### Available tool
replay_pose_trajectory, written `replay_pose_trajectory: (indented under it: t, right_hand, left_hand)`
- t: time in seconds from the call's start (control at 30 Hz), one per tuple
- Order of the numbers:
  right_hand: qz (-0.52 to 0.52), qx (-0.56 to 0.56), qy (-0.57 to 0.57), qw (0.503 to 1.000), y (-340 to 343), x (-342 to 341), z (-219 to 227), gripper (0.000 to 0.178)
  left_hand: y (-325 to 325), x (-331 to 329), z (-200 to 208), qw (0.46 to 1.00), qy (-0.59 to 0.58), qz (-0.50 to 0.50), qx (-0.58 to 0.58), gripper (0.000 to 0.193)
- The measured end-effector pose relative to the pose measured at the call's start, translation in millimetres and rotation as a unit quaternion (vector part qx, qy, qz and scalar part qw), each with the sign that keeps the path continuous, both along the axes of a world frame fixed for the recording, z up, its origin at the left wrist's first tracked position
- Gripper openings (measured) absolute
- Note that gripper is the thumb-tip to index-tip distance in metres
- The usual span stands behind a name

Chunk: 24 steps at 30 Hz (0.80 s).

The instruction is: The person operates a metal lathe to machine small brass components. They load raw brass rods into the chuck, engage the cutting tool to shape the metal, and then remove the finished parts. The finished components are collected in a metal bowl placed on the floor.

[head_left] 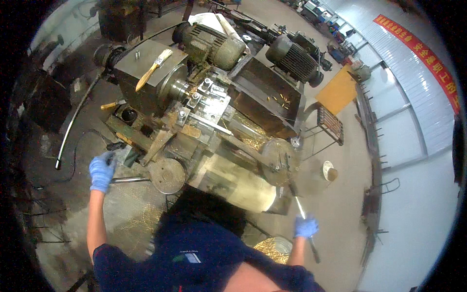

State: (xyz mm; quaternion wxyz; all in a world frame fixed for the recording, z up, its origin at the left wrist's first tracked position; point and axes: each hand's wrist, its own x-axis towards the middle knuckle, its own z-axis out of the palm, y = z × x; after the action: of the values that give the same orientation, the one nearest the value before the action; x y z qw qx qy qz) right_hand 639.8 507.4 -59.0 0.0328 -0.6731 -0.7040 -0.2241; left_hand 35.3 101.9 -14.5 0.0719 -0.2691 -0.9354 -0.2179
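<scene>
A lathe with a metal headstock [141, 80] and chuck [176, 87] stands before me. Beside the chuck is a tool post [206, 100] with several bolts. My left hand [101, 172], in a blue glove, is closed at the outer end of a short steel lever [131, 180], which runs to a round disc [167, 175]. My right hand [306, 227], also gloved in blue, grips a long lever [298, 204] reaching from a larger round disc [280, 160]; its dark end sticks out below my hand. The fingers of my left hand are partly hidden.
A brush [153, 70] lies on the headstock. Small brass-coloured pieces lie in a dark tray [267, 87]; a bucket [284, 244] beside me holds many more. Electric motors [209, 46] sit behind. A wire rack [330, 125] and a pale container [329, 170] stand to the right.
</scene>
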Motion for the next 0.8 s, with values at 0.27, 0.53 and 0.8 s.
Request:
replay_pose_trajectory:
  t: [0.27,0.53,0.8]
  right_hand:
    - [-0.070,-0.114,-0.054,0.989,171.6,-35.4,32.5,0.031]
    - [0.014,-0.092,-0.074,0.993,281.0,-84.1,20.4,0.044]
    - [0.146,-0.029,-0.010,0.989,258.9,-32.5,-0.5,0.032]
  left_hand:
    - [-54.2,4.6,-47.3,0.951,-0.243,0.148,0.118,0.024]
    - [-24.7,65.5,4.0,0.935,-0.261,0.203,0.127,0.022]
    - [-74.6,147.3,-44.9,0.886,-0.318,0.289,0.173,0.032]
